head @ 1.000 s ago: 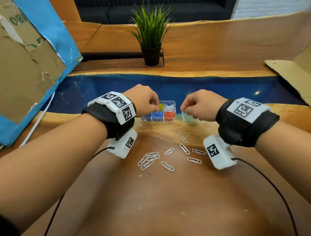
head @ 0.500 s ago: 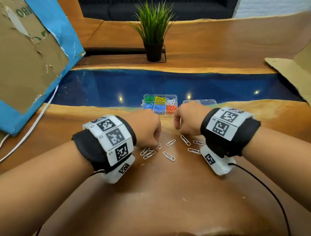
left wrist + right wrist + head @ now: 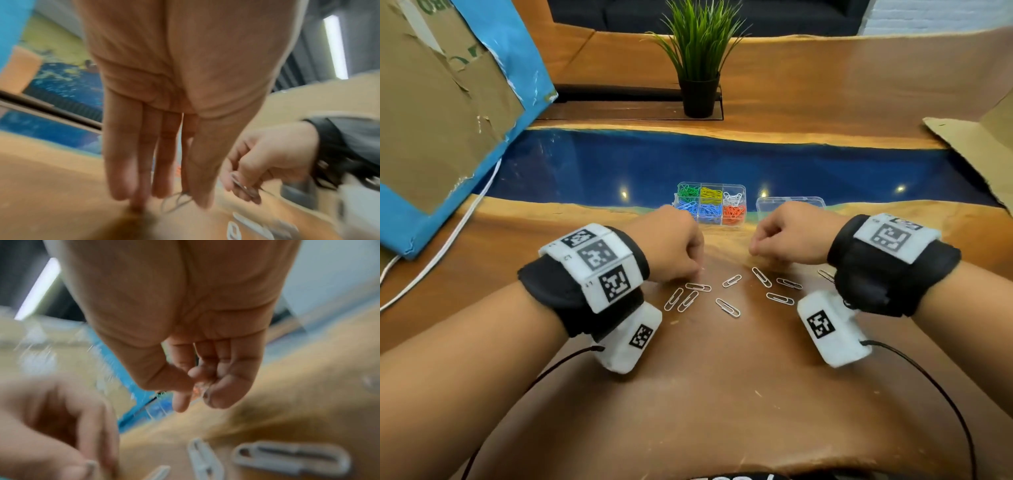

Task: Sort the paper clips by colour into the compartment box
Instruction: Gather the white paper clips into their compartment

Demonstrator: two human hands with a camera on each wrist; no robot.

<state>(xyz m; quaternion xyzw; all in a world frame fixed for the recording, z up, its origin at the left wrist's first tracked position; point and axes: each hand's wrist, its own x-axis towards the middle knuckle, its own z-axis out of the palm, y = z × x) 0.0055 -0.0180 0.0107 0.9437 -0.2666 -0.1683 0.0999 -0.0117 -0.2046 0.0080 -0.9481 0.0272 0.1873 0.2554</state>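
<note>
The clear compartment box (image 3: 741,205) stands at the edge of the blue strip, holding green, yellow, white, blue and red clips in separate cells. Several white paper clips (image 3: 727,307) lie loose on the wood in front of it. My left hand (image 3: 697,270) hovers just above the left clips. In the blurred left wrist view its thumb and forefinger pinch a white clip (image 3: 179,200). My right hand (image 3: 755,250) is curled above the right clips. It pinches a white clip (image 3: 244,188) between thumb and forefinger.
The box's clear lid (image 3: 791,202) lies right of the box. A potted plant (image 3: 700,65) stands at the back. Blue-edged cardboard (image 3: 448,102) leans at the left, brown cardboard (image 3: 976,144) lies at the right. A white cable (image 3: 448,240) trails along the left.
Both hands came back from the box and dropped onto the loose white clips. They now sit slightly higher, each pinching one clip.
</note>
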